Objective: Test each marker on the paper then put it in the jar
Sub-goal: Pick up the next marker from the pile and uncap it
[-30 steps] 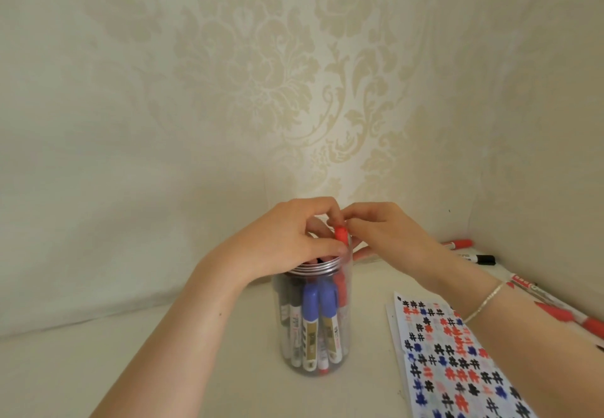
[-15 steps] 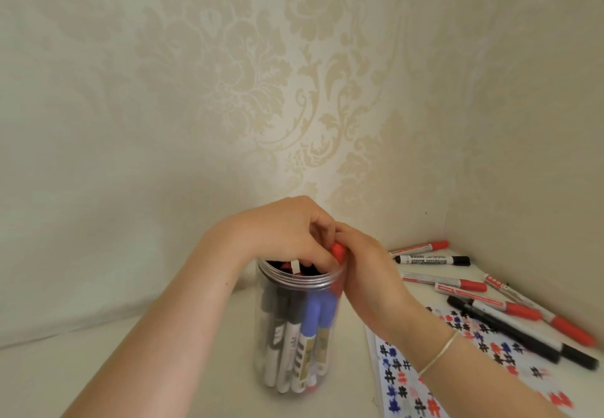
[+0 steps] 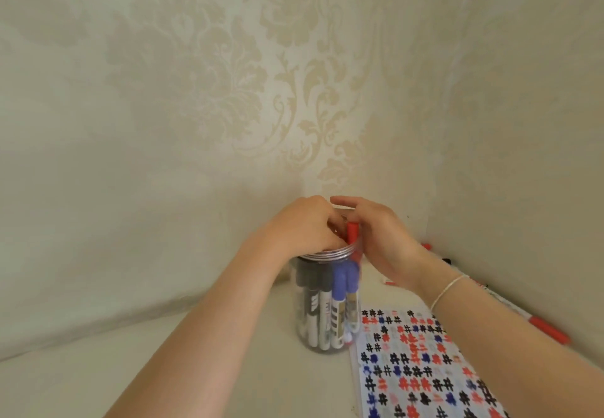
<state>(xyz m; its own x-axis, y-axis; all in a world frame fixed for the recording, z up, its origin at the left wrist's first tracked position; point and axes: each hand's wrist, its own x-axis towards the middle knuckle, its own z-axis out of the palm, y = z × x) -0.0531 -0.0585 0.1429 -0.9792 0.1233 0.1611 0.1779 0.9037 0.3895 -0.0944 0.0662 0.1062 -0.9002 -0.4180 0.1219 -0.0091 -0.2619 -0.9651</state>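
Right at the middle stands the clear jar, upright on the pale surface, with a ribbed metal rim at its mouth. Inside the jar, black-capped and blue-capped markers stand packed together, caps up. Both hands meet over the jar's mouth. The left hand rests on top of the jar, its fingers curled down over the rim toward the opening; what they touch inside is hidden. The right hand sits just right of the jar's mouth, and its fingers curl round a red marker that stands upright at the right edge of the opening, its red end poking above the rim. A thin pale bracelet circles the right wrist.

Just right of the jar's base lies the paper, flat on the surface and covered with rows of small hash marks in black, red and blue. Farther right of the jar, behind the right forearm, several loose markers lie on the surface near the side wall, some with red ends and one with a black end; most of their length is hidden by the arm. Behind the jar rises a wall papered with a cream floral pattern.
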